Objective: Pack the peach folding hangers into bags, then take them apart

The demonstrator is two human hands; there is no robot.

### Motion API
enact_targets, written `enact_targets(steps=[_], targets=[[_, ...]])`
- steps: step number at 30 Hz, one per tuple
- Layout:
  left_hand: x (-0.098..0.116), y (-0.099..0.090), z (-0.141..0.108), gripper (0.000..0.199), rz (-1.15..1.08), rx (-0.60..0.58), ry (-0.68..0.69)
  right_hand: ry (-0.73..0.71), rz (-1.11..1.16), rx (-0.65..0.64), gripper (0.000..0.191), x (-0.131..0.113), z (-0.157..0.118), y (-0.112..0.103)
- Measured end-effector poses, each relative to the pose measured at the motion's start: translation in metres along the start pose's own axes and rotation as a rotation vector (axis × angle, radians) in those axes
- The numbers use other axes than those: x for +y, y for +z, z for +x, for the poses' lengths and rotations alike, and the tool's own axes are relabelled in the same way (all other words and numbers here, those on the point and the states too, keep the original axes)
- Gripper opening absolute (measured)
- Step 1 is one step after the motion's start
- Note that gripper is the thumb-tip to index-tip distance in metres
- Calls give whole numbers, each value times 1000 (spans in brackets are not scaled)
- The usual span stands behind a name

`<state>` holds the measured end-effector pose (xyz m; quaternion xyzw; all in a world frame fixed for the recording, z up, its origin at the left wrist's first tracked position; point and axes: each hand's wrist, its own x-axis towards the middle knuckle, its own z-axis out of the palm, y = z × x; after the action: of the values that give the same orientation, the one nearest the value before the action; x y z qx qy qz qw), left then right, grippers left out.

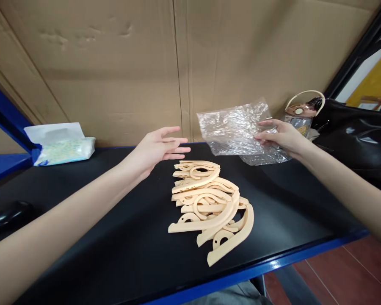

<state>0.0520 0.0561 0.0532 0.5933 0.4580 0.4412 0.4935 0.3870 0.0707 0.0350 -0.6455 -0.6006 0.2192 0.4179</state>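
My right grip (281, 134) pinches the crinkled clear plastic (231, 129) between thumb and fingers, holding it up beyond the far right of the pile. My left grip (160, 146) is open, fingers loosely spread and pointing right, near the far end of the cream folding hangers (217, 208). They lie overlapped in a heap mid-table (127, 237). A tissue packet (66, 150) sits at the back left; a handled bottle (300, 112) stands behind my right grip.
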Motion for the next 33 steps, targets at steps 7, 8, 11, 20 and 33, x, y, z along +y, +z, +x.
enact_targets(steps=[7, 8, 11, 20, 33], targets=[[-33, -17, 15, 49, 582, -191, 197, 66, -590, 174, 69, 47, 21, -28], [-38, -16, 18, 54, 668, -242, 235, 47, -672, 195, 69, 51, 21, -26], [-47, -12, 22, 67, 784, -370, 263, -69, -861, 228, 63, 56, 21, -17], [-55, -8, 24, 50, 587, -410, 166, -569, -721, 48, 35, -7, -21, 39], [-46, -19, 32, 53, 247, -236, -1, -608, -467, -269, 16, -71, -24, 129]])
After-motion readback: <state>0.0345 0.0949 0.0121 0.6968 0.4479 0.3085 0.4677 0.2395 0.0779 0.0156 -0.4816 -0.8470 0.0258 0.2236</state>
